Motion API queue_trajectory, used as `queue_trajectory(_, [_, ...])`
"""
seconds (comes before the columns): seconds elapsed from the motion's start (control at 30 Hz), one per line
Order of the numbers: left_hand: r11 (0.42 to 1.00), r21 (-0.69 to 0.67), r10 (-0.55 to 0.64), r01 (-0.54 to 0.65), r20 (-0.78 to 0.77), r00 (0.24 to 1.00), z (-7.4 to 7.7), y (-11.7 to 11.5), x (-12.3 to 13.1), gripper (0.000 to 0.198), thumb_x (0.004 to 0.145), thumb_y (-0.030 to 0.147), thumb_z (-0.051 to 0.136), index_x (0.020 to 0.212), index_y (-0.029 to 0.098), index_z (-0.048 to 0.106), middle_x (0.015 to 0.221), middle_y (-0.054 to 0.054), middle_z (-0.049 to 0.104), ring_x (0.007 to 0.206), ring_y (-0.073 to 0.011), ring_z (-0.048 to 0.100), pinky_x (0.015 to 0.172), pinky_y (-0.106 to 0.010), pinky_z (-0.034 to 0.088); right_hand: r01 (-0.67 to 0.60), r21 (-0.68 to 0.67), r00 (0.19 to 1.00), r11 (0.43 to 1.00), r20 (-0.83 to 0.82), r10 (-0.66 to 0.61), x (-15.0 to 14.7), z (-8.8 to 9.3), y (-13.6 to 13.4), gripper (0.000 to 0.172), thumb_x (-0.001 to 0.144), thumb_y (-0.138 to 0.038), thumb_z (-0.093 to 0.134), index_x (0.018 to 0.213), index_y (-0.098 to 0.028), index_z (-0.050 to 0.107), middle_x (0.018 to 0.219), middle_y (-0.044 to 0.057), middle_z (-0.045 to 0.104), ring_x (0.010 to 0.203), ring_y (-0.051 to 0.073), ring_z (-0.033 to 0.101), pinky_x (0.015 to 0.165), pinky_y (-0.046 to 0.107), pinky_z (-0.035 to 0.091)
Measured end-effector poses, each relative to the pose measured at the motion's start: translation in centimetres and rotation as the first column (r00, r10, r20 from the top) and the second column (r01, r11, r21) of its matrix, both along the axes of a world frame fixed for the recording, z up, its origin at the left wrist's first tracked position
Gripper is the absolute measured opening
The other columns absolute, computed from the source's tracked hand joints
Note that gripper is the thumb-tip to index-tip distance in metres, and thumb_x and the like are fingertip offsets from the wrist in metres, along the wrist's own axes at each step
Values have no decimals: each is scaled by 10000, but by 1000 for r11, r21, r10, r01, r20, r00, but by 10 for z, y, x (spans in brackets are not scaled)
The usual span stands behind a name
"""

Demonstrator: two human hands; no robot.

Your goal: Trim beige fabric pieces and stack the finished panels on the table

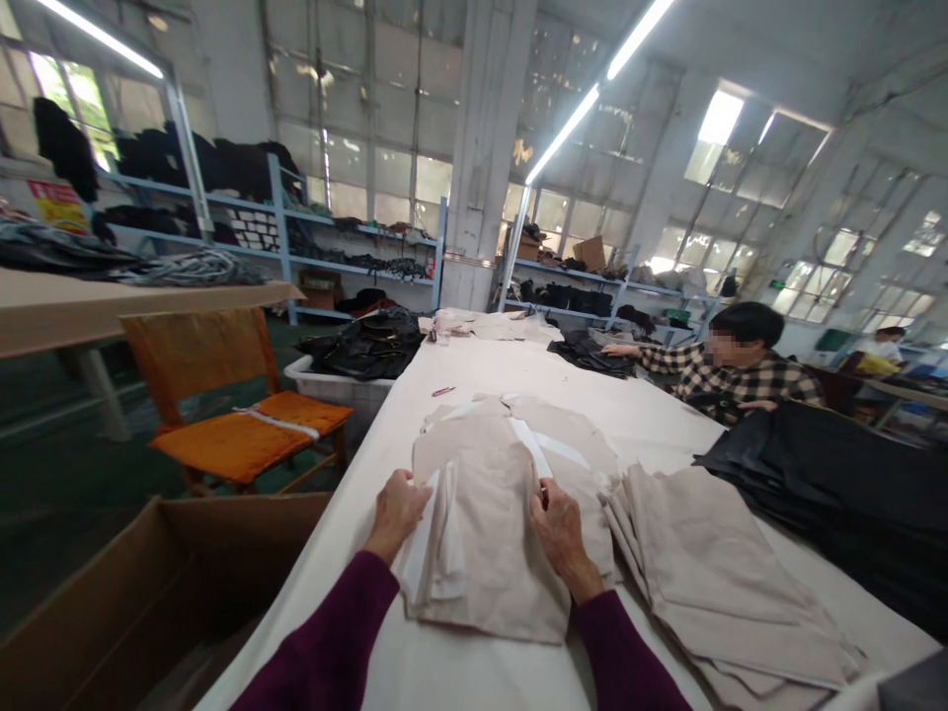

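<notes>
A beige fabric piece [496, 533] with white strips along its edges lies in front of me on the long table [355, 553]. My left hand [398, 509] pinches its left edge, beside a folded part with a white strip. The fingers of my right hand [557, 523] are closed on its right edge, near another white strip [531, 444]. More beige pieces [585, 420] lie spread beneath and beyond it. A stack of beige fabric pieces [718, 573] rests to the right of my right hand.
Black fabric [836, 484] is heaped at the right, near a co-worker in a checked shirt [681, 367] whose hand touches a black pile [592, 354]. A cardboard box [163, 583], an orange chair [252, 430] and a bin of black items [362, 346] stand left of the table.
</notes>
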State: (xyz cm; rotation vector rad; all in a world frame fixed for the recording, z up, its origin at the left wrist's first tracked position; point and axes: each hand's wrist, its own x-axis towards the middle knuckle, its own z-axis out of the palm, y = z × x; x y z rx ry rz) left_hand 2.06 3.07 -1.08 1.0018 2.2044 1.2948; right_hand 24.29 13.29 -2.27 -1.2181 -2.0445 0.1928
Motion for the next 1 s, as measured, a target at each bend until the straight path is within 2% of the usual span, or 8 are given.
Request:
queue_trajectory(0.1, [998, 34, -67, 60, 278, 958, -3, 3, -2, 174, 656, 334, 495, 611, 169, 465, 421, 50, 385, 355, -101, 374, 393, -223, 265, -7, 28, 1000, 1000, 19, 7, 0, -2, -1, 185, 765, -154, 410, 855, -143, 571, 682, 50, 609, 601, 152, 548, 567, 231, 314])
queue_trajectory(0.2, [981, 144, -181, 127, 477, 860, -4, 3, 0, 222, 600, 358, 540, 546, 177, 424, 413, 77, 326, 342, -64, 297, 373, -194, 195, -31, 21, 999, 999, 12, 31, 0, -3, -2, 156, 762, -157, 413, 825, -153, 555, 645, 29, 590, 586, 150, 539, 563, 229, 316])
queue_trajectory(0.47, [895, 406, -427, 183, 667, 611, 17, -7, 7, 270, 563, 350, 667, 675, 134, 551, 625, -29, 583, 573, -135, 541, 581, -253, 459, -9, 75, 1000, 997, 16, 8, 0, 1, -7, 161, 747, -153, 414, 832, -140, 549, 696, 46, 583, 631, 160, 532, 601, 241, 343])
queue_trajectory(0.67, [840, 510, -538, 183, 743, 398, 28, -13, 15, 218, 632, 247, 703, 764, 108, 599, 680, -53, 635, 604, -144, 580, 626, -257, 487, 187, 124, 982, 975, -32, -184, 13, 7, 5, 186, 741, -133, 415, 838, -131, 574, 717, 64, 586, 662, 177, 535, 636, 268, 363])
queue_trajectory(0.73, [827, 538, -552, 165, 719, 423, 28, -12, 18, 220, 664, 264, 686, 782, 97, 606, 661, -54, 634, 590, -144, 581, 602, -250, 487, 240, 189, 970, 952, -90, -227, 15, 13, 5, 206, 758, -159, 429, 898, -115, 574, 772, 83, 584, 690, 187, 533, 648, 283, 382])
queue_trajectory(0.8, [840, 529, -507, 121, 685, 523, 26, -9, 20, 256, 671, 315, 682, 760, 87, 606, 591, -40, 613, 535, -144, 566, 544, -248, 476, 205, 264, 970, 942, -186, -159, 11, 19, -4, 238, 794, -220, 447, 964, -97, 559, 803, 93, 571, 699, 188, 529, 647, 290, 409])
queue_trajectory(0.9, [877, 479, -375, 31, 643, 668, 25, -7, 26, 343, 639, 422, 689, 692, 96, 594, 485, -1, 555, 451, -144, 531, 435, -234, 422, -118, 236, 939, 965, -290, 186, -7, 28, -35, 288, 847, -302, 456, 1042, -104, 531, 782, 65, 567, 657, 157, 536, 610, 262, 452])
queue_trajectory(1.0, [875, 483, -361, 17, 630, 688, 27, -8, 35, 376, 644, 484, 658, 678, 116, 587, 465, 12, 540, 424, -137, 510, 400, -225, 387, -509, 65, 812, 858, -293, 504, -28, 32, -74, 303, 864, -296, 459, 1122, -142, 497, 869, 62, 599, 725, 146, 576, 643, 237, 491])
